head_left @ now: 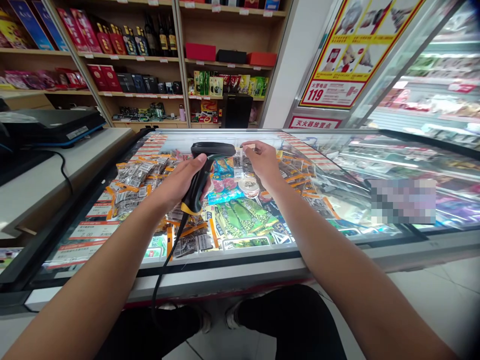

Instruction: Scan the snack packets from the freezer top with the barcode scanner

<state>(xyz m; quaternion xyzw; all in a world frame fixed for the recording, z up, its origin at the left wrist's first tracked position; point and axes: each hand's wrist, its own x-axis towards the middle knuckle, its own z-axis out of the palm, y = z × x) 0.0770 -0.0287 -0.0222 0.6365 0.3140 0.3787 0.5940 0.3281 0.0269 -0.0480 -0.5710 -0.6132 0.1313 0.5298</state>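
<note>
Past the far edge of the glass-topped display case (240, 276) there's a run of wooden shelving (230, 31), stocked with bottles (165, 41), boxes (200, 52) and colorful bags (215, 86), with little price tags (140, 58) along the boards. Right of that, a plain white pillar (285, 65), then a red-and-yellow poster (330, 77) with a big 119 on it and a smaller red sign (315, 123) underneath. Off the left edge sits a pale counter (93, 150). Beyond the far right corner it's bright, well-filled racks (431, 75), too blurry to read. Floor's pale tile (438, 282), and light streaks the glass toward the right end.
</note>
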